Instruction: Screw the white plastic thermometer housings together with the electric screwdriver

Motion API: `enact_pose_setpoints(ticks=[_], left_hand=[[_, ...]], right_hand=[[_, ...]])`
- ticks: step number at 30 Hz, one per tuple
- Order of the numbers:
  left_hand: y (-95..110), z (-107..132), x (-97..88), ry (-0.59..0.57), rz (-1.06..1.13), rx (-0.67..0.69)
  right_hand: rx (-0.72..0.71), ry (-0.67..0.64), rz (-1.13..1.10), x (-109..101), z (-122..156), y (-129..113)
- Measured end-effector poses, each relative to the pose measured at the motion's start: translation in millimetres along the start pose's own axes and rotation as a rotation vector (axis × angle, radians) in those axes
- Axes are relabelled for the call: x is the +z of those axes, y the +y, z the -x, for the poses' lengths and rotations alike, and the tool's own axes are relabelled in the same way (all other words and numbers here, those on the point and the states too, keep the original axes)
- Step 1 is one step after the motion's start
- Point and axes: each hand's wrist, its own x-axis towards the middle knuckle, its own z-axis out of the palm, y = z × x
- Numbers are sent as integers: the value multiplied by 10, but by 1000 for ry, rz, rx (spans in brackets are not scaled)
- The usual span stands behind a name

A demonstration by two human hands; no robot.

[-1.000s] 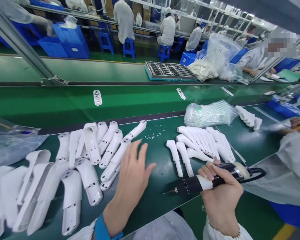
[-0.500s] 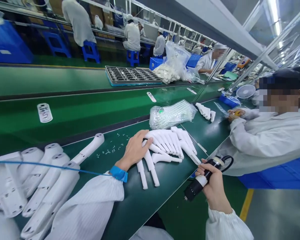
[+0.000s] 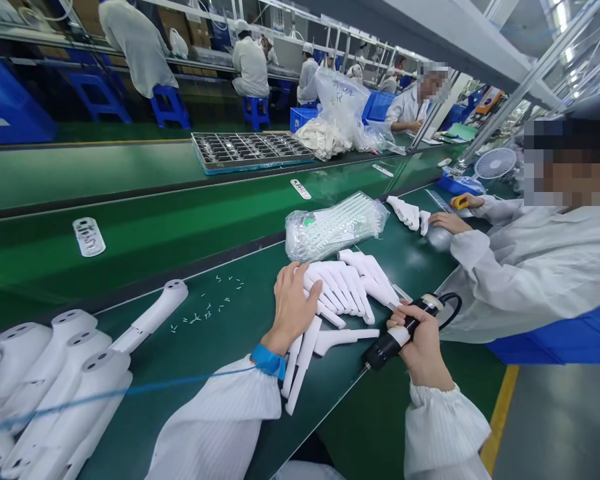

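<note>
My left hand [image 3: 293, 305] rests on a fanned row of white L-shaped plastic parts [image 3: 347, 283] on the dark green bench, its fingers curled over one of them. Three more of these parts [image 3: 305, 353] lie just below the hand. My right hand [image 3: 420, 343] is wrapped round a black electric screwdriver [image 3: 397, 337], held at the bench's near edge with its bit pointing down and left. Small white screws [image 3: 207, 308] are scattered to the left of my left hand.
White housing shells [image 3: 65, 373] crowd the bench at left. A clear bag of parts [image 3: 333, 227] lies behind the row. A green conveyor belt [image 3: 180, 213] carries flat white plates [image 3: 89, 236]. A co-worker in white [image 3: 535, 267] works at right; a metal tray [image 3: 247, 150] sits beyond.
My left hand went from the housing shells to the row of L-shaped parts and has closed over one. My right hand swung the screwdriver tip-down and brought it closer to the parts.
</note>
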Motion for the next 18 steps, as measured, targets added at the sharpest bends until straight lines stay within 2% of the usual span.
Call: enact_pose_setpoints(ticks=[3,5,9,11,12,14,15,18], left_hand=[[55,-62,12,-21,1,2],[94,-23,-84,-16,-36,3],[286,357,-365,27,-242,15],[456,620,-414,-41,-343,137],[551,734,-397,-119,-380,260],[732,884,-298,-281,-451,498],[809,911,-230,-328,-501,569],[967,846,-66,-415,-650,613]], right_hand=[[2,49,-3,27,63,-60],[-26,63,9,2,175,-97],[-13,35,110,-124,502,-110],[49,-1,181,-179,649,-76],[84,-19,208,-198,705,-54],[139,-43,237,-218,777,-9],[153,-46,240,-222,794,9],[154,-37,234,-227,789,20]])
